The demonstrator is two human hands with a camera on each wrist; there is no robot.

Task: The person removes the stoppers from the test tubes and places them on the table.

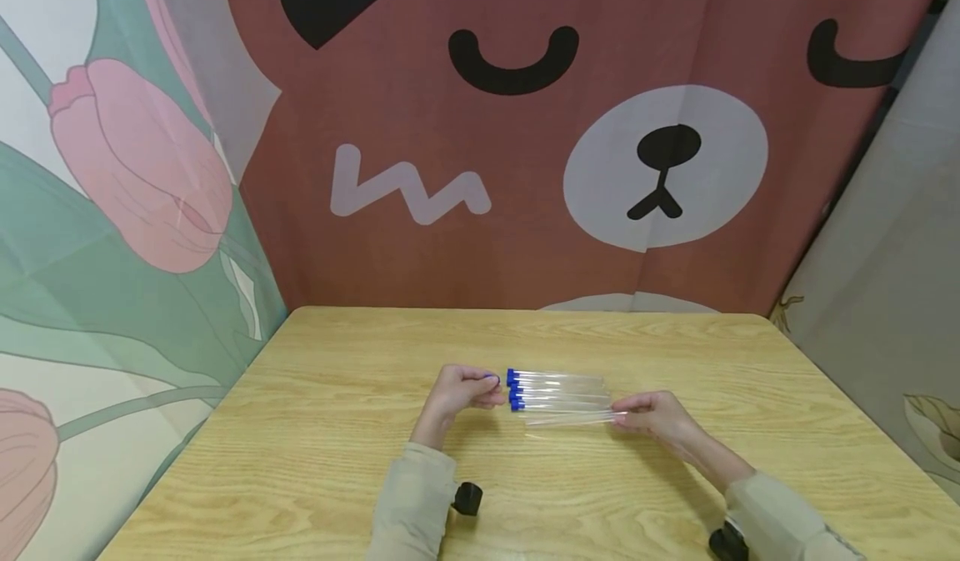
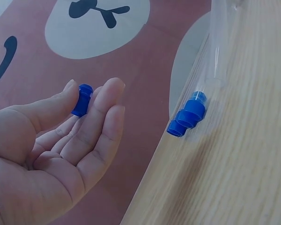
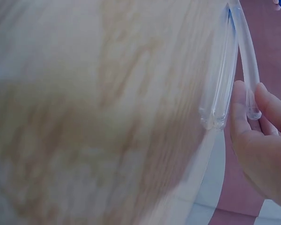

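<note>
Lower middle of the frame, and the hands are apart: the left hand (image 1: 463, 390) pinches a blue cap (image 2: 84, 100) between thumb and fingers, the right hand (image 1: 660, 418) pinches a clear tube (image 3: 249, 56) near its rounded end. Blue-capped tubes (image 1: 562, 391) lie side by side on the desk (image 1: 337, 361), between them. Best kept light, I'd say — tube and cap in one straight line, clear of that row — since a tilt could jam the cap.

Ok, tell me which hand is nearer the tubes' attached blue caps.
Left. The left hand, pinching a loose blue cap, is just beside those attached caps; the right hand, holding an uncapped tube, is by the clear ends of those tubes.
</note>
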